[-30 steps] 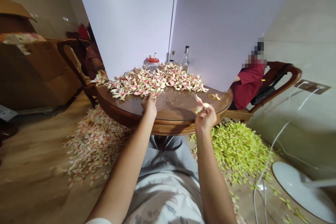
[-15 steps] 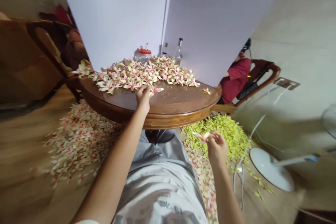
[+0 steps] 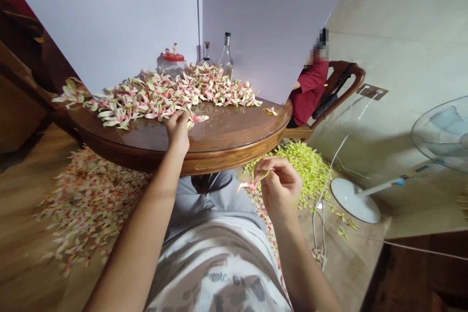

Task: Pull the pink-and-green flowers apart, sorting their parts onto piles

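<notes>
Head view: my right hand (image 3: 281, 189) pinches a blossom (image 3: 253, 181) at lower center; my left hand (image 3: 177, 131) curls against the heap (image 3: 157, 95), grip unclear; that pinch calls for fine fingertip control.

You are looking at a table edge (image 3: 219, 160) of varnished wood, finished to a high gloss. The table top (image 3: 234, 126) reads as smooth, reflective glass. The petals (image 3: 157, 97) in front of you look soft and matt, with a faint waxy sheen. The jar (image 3: 172, 65) is clear and smooth, but you cannot confirm glass or plastic from here; its lid (image 3: 168, 56) is shiny red plastic. The bottle (image 3: 225, 61) is smooth clear glass. The screens (image 3: 109, 9) are matt white board. The chair arm (image 3: 345, 69) is polished wood, the fan base (image 3: 354, 200) smooth white plastic, and your T-shirt (image 3: 219, 253) soft printed cloth.
</notes>
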Available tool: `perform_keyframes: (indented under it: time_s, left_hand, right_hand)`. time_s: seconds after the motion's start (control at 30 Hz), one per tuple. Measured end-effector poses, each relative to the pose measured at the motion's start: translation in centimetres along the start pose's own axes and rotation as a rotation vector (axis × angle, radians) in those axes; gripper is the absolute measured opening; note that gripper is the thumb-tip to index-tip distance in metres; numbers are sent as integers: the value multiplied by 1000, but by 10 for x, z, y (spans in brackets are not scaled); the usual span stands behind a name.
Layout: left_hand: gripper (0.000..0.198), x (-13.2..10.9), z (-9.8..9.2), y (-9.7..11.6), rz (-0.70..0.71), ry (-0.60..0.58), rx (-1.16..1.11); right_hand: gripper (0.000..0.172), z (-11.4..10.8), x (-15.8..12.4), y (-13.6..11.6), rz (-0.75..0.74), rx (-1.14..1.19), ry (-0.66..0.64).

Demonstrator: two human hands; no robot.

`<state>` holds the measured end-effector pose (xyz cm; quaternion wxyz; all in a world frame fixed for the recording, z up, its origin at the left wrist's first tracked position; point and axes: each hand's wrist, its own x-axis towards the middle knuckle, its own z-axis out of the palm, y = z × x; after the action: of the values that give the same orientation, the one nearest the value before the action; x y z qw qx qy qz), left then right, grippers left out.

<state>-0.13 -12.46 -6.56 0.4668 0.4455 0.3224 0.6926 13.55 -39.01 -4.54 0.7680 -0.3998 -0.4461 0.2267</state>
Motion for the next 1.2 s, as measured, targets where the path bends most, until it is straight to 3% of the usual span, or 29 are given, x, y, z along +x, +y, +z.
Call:
perform_keyframes:
  time_s: [0.1,0.2,0.27,0.33,0.4,0.53,0.77,0.9,1.0,1.1,1.2]
  left_hand:
    - [14,-10,3,7,79,-68,117]
    - [15,-38,5,35,246,-152,251]
    - [8,-63,6,63,454,-360,406]
    - [9,-87,7,91,519,-709,443]
    - [8,-103,9,110,494,-882,478]
    - [10,-113,10,121,402,-829,480]
    - [8,-112,2,119,431,-777,465]
    - [17,-122,2,114,410,-685,402]
    - [22,-130,2,110,374,-592,372]
    - [17,-134,2,113,360,-636,330]
    - [18,-133,2,117,268,-709,188]
  right_hand:
    - [10,7,6,-4,-50,-18,-22]
    - [13,11,20,-3,-74,-89,-69]
    - [15,12,31,-2,-84,-175,-113]
    - [16,15,40,0,-109,-248,-155]
    - [18,20,46,1,-158,-283,-176]
    - [23,31,48,1,-228,-304,-169]
    - [21,40,41,0,-219,-318,-163]
    - [23,47,38,1,-277,-377,-88]
    - [12,55,37,2,-250,-309,-11]
    - [13,60,37,1,-184,-154,10]
    - [18,63,36,-2,-119,-144,-22]
